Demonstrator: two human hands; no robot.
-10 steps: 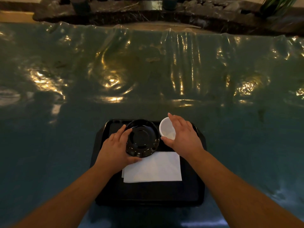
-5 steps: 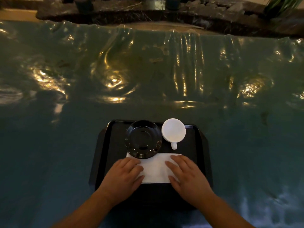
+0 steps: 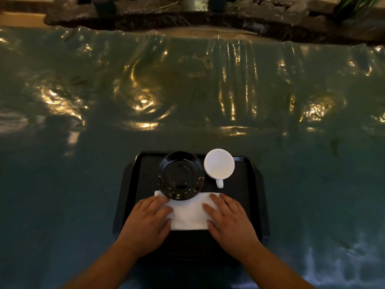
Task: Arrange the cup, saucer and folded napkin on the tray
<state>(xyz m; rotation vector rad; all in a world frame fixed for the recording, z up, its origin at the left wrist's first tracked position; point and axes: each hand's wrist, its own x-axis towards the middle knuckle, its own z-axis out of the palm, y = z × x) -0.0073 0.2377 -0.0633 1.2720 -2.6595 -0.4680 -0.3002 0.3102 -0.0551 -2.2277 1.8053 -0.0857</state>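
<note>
A black tray (image 3: 253, 197) lies on the table close to me. On its far half a black saucer (image 3: 180, 175) stands on the left and a white cup (image 3: 219, 163) on the right, handle pointing toward me. A white folded napkin (image 3: 189, 213) lies just in front of them, its far edge tucked under the saucer's rim. My left hand (image 3: 148, 222) rests flat on the napkin's left end, fingers spread. My right hand (image 3: 229, 220) lies flat on its right end the same way. Neither hand grips anything.
The table (image 3: 187, 101) is covered with a wrinkled, shiny teal plastic sheet that reflects warm light. Beyond its far edge runs a dark stone ledge (image 3: 187, 15), with green leaves (image 3: 358, 5) at the far right corner.
One second ago my left hand held the saucer and my right hand the cup. Both let go, drew back toward me and settled flat on the napkin.
</note>
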